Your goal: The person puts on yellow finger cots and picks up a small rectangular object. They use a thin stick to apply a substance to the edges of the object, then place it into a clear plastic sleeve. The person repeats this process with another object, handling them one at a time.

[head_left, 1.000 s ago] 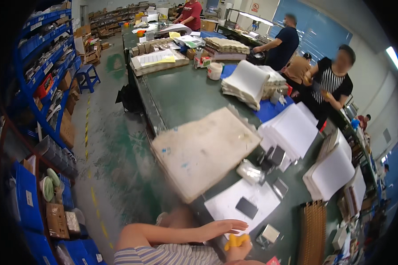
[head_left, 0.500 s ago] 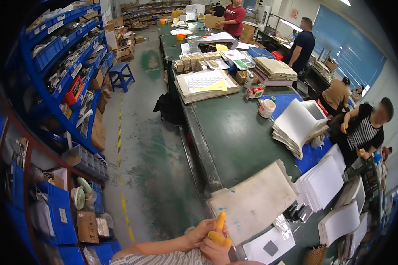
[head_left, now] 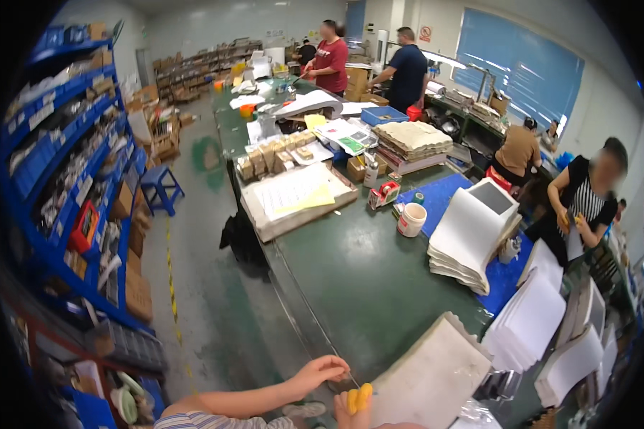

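Note:
My left hand [head_left: 320, 375] is held over the near table edge, fingers loosely bent and apart, with nothing visible in it. Just right of it is my right hand [head_left: 353, 406], wearing yellow finger cots [head_left: 360, 397] on its fingertips. Its fingers are folded in; whether they hold anything is hidden. Beside the right hand, a stack of large off-white sheets [head_left: 433, 368] with ragged edges lies on the green table [head_left: 343, 268].
White paper stacks [head_left: 526, 311] and a curled sheet pile [head_left: 465, 236] on a blue mat stand to the right. A white jar [head_left: 411, 219] and tape dispenser [head_left: 384, 194] sit farther back. Blue shelving [head_left: 64, 150] and a blue stool [head_left: 162, 190] are left. Co-workers stand around the table.
My hands were together, the left touching a yellow finger cot on the right; now they are apart. The view has tilted up, and a co-worker at right has brought both hands together.

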A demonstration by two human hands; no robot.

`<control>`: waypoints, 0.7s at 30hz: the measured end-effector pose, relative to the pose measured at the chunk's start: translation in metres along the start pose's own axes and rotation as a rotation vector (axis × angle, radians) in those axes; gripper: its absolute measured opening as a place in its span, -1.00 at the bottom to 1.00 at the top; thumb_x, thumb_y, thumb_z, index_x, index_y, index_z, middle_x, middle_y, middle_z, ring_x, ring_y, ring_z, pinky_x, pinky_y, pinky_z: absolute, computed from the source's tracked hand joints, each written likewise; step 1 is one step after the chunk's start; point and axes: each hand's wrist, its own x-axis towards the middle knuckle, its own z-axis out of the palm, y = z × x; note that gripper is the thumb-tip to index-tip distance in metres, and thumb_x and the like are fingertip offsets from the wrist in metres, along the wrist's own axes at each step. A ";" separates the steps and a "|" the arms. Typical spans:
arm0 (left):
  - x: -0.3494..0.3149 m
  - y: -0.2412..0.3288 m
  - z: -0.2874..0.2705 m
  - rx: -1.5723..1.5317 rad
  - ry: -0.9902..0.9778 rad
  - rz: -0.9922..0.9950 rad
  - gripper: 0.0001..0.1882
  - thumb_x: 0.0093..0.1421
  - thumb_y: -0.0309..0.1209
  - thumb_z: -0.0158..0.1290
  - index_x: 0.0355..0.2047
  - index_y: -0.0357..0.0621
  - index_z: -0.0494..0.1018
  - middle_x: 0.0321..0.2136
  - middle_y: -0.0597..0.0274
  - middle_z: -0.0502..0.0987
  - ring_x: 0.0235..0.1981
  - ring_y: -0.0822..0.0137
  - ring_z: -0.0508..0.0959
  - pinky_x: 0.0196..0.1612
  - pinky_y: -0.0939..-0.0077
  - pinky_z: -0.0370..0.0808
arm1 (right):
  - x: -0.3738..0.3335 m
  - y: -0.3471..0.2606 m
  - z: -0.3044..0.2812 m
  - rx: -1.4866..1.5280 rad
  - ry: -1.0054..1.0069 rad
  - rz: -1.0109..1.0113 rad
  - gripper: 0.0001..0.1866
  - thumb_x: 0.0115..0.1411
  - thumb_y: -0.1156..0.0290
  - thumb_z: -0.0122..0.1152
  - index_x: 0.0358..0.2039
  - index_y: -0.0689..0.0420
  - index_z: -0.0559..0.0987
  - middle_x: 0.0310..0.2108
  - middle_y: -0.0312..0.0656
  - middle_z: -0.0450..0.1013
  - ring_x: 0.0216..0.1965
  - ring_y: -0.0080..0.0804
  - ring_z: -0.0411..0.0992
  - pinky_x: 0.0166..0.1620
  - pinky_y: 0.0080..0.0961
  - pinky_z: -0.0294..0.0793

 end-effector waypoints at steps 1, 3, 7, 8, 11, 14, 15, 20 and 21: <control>0.012 0.011 -0.023 0.133 -0.020 0.031 -0.82 0.29 -0.37 0.02 -0.17 -0.18 0.46 -0.24 0.33 0.51 -0.18 0.53 0.46 -0.07 0.57 0.41 | 0.005 0.016 0.006 0.155 0.055 -0.017 -0.58 0.19 0.54 0.20 -0.64 -0.08 0.17 -0.66 -0.50 0.03 -0.64 -0.65 0.09 -0.55 -0.61 0.07; 0.036 0.042 -0.048 0.271 0.016 0.134 -0.84 0.26 -0.41 0.03 -0.17 -0.16 0.45 -0.29 0.36 0.50 -0.23 0.54 0.46 -0.13 0.60 0.41 | 0.017 0.040 0.012 0.063 0.086 -0.127 -0.77 0.20 0.51 0.16 -0.46 -0.03 0.29 -0.68 -0.44 0.12 -0.65 -0.60 0.13 -0.53 -0.57 0.08; 0.094 0.089 -0.079 0.221 0.046 0.188 -0.84 0.26 -0.43 0.02 -0.16 -0.15 0.41 -0.25 0.35 0.49 -0.21 0.50 0.49 -0.11 0.57 0.43 | 0.042 0.044 0.051 -0.131 0.232 -0.141 -0.73 0.16 0.63 0.14 -0.52 0.00 0.30 -0.69 -0.41 0.19 -0.67 -0.57 0.14 -0.51 -0.54 0.08; 0.112 0.100 -0.085 0.203 0.049 0.214 -0.83 0.25 -0.44 0.03 -0.15 -0.15 0.39 -0.22 0.34 0.48 -0.20 0.48 0.49 -0.11 0.55 0.44 | 0.052 0.043 0.057 -0.191 0.255 -0.136 -0.71 0.15 0.65 0.15 -0.54 0.00 0.29 -0.69 -0.41 0.20 -0.67 -0.57 0.15 -0.51 -0.54 0.09; 0.177 0.132 -0.107 0.248 0.058 0.231 -0.83 0.26 -0.43 0.01 -0.15 -0.16 0.38 -0.21 0.31 0.47 -0.21 0.45 0.49 -0.13 0.53 0.45 | 0.083 0.046 0.064 -0.285 0.405 -0.342 -0.66 0.12 0.70 0.17 -0.57 0.01 0.26 -0.68 -0.40 0.21 -0.68 -0.60 0.15 -0.53 -0.57 0.13; 0.291 0.159 -0.145 0.194 0.075 0.280 -0.82 0.27 -0.43 0.00 -0.14 -0.17 0.36 -0.27 0.29 0.46 -0.23 0.44 0.49 -0.18 0.52 0.46 | 0.116 0.048 0.068 -0.326 0.533 -0.549 -0.66 0.12 0.69 0.19 -0.57 0.02 0.25 -0.65 -0.40 0.19 -0.68 -0.62 0.16 -0.57 -0.64 0.14; 0.335 0.170 -0.157 0.192 0.087 0.315 -0.82 0.27 -0.43 0.00 -0.14 -0.17 0.36 -0.29 0.28 0.45 -0.24 0.44 0.49 -0.19 0.52 0.46 | 0.127 0.050 0.065 -0.339 0.590 -0.618 -0.67 0.13 0.67 0.19 -0.57 0.03 0.25 -0.65 -0.38 0.23 -0.68 -0.62 0.18 -0.56 -0.63 0.16; 0.564 0.240 -0.234 0.516 0.350 0.809 -0.67 0.10 -0.48 0.13 -0.14 -0.16 0.31 -0.27 0.19 0.45 -0.21 0.33 0.47 -0.11 0.45 0.42 | 0.194 0.094 0.111 -0.729 0.985 -0.732 -0.58 0.24 0.38 0.20 -0.67 -0.07 0.21 -0.70 -0.46 0.11 -0.68 -0.66 0.04 -0.59 -0.60 0.02; 0.593 0.254 -0.220 0.686 0.396 0.784 -0.61 0.02 -0.51 0.16 -0.14 -0.18 0.29 -0.25 0.14 0.45 -0.19 0.24 0.47 -0.09 0.39 0.41 | 0.205 0.109 0.089 -0.650 1.026 -0.737 -0.65 0.26 0.36 0.17 -0.62 -0.04 0.26 -0.66 -0.42 0.20 -0.64 -0.64 0.11 -0.56 -0.59 0.11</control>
